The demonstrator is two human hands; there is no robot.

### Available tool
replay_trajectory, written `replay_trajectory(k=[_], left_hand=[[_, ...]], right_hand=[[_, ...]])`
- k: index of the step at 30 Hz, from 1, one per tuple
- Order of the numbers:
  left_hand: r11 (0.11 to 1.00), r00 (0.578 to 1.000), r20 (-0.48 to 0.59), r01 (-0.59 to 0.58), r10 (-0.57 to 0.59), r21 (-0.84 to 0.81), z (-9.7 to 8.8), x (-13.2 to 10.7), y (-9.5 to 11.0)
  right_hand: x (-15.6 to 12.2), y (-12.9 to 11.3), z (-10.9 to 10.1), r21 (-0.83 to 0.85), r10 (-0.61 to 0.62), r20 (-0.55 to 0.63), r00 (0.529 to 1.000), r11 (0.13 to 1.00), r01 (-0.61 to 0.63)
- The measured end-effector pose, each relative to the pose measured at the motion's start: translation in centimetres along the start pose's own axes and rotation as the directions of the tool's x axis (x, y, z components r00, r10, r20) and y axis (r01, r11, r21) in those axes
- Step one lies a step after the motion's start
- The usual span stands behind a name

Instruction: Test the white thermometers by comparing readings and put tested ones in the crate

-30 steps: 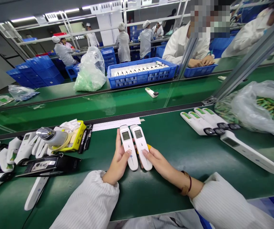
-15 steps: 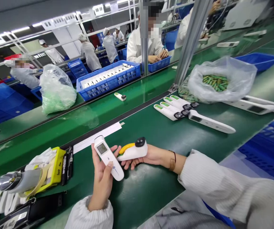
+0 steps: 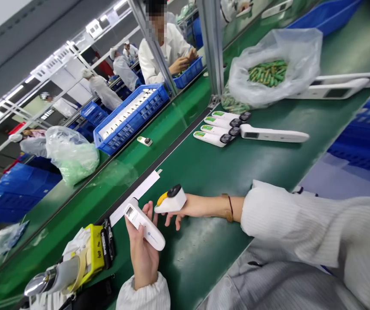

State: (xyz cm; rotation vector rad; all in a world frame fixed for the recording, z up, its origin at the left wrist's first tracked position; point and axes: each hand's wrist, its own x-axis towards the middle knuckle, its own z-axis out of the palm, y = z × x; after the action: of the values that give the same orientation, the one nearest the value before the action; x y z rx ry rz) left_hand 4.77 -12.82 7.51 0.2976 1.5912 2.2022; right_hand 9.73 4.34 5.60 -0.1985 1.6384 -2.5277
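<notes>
My left hand point(image 3: 144, 258) is closed around a white handheld thermometer point(image 3: 146, 228), its small grey display facing up and the thumb resting on its body. Just to the right, my right hand point(image 3: 194, 204) grips a second white thermometer point(image 3: 176, 201), which has a black sensor head and a yellow strip on its upper side. Some right fingers hang below that body. The two thermometers are close together but apart, above the green worktop point(image 3: 201, 254).
Several white thermometers with black heads point(image 3: 215, 137) lie at the back, beside one display-up thermometer point(image 3: 275, 134). Behind stands a clear bag point(image 3: 304, 56) of small green cylinders. A yellow box point(image 3: 96, 249) and black markers point(image 3: 108, 245) are at left. A co-worker sits beyond the metal post point(image 3: 211, 51).
The whole view has tilted and shifted, so the bench runs more steeply. The left thermometer's display is turned further away. Both hands keep hold of their thermometers.
</notes>
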Motion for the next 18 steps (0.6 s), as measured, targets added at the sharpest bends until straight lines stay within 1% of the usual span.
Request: replay_trajectory(k=[1, 3, 4, 5, 6, 8, 9, 10, 11, 13, 15, 17, 18], left_hand=[[1.000, 1.000, -0.007, 0.022, -0.022, -0.005, 0.2, -0.1, -0.1], [0.996, 0.997, -0.016, 0.081, -0.081, -0.026, 0.5, -0.2, -0.5], [0.992, 0.993, -0.015, 0.120, -0.120, -0.037, 0.7, -0.2, -0.7], [0.985, 0.986, -0.011, 0.167, -0.168, -0.050, 0.8, -0.2, -0.9], [0.975, 0.977, -0.014, 0.212, -0.213, -0.067, 1.0, -0.1, -1.1], [0.962, 0.965, -0.055, 0.249, -0.257, -0.115, 1.5, 0.1, -1.3], [0.964, 0.966, -0.087, 0.229, -0.242, -0.136, 1.8, 0.3, -1.4], [0.972, 0.972, -0.121, 0.180, -0.199, -0.149, 2.2, 0.4, -1.4], [0.983, 0.980, -0.148, 0.113, -0.134, -0.146, 2.6, 0.4, -1.4], [0.995, 0.988, -0.157, -0.011, -0.004, -0.095, 3.8, 0.4, -1.5], [0.997, 0.990, -0.125, -0.075, 0.072, -0.021, 5.1, 0.1, -1.8], [0.991, 0.990, -0.065, -0.119, 0.123, 0.053, 6.2, 0.1, -2.4], [0.984, 0.987, -0.030, -0.156, 0.159, 0.088, 6.6, 0.2, -2.6]], right_hand=[[-0.1, 0.2, -0.1, -0.115, -0.049, -0.024, 0.999, 0.992, 0.046], [-0.2, 0.5, -0.2, -0.341, -0.154, -0.062, 0.986, 0.932, 0.124], [-0.3, 0.7, -0.2, -0.412, -0.171, -0.064, 0.983, 0.902, 0.131], [-0.3, 0.8, -0.2, -0.430, -0.147, -0.052, 0.988, 0.896, 0.111], [-0.3, 0.9, -0.2, -0.391, -0.090, -0.031, 0.995, 0.918, 0.070], [-0.2, 1.0, 0.1, -0.195, 0.050, 0.018, 0.999, 0.980, -0.046], [-0.2, 0.9, 0.4, -0.086, 0.110, 0.025, 0.994, 0.990, -0.108], [-0.2, 0.8, 0.7, -0.011, 0.154, 0.005, 0.988, 0.988, -0.154], [-0.3, 0.7, 0.9, 0.011, 0.175, -0.039, 0.984, 0.984, -0.175], [-0.6, 0.5, 1.4, -0.063, 0.169, -0.141, 0.975, 0.982, -0.179], [-0.8, 0.3, 1.7, -0.183, 0.101, -0.191, 0.976, 0.974, -0.137], [-0.9, -0.1, 1.6, -0.268, -0.019, -0.190, 0.982, 0.963, -0.033], [-1.0, -0.4, 1.5, -0.280, -0.089, -0.184, 0.979, 0.959, 0.035]])
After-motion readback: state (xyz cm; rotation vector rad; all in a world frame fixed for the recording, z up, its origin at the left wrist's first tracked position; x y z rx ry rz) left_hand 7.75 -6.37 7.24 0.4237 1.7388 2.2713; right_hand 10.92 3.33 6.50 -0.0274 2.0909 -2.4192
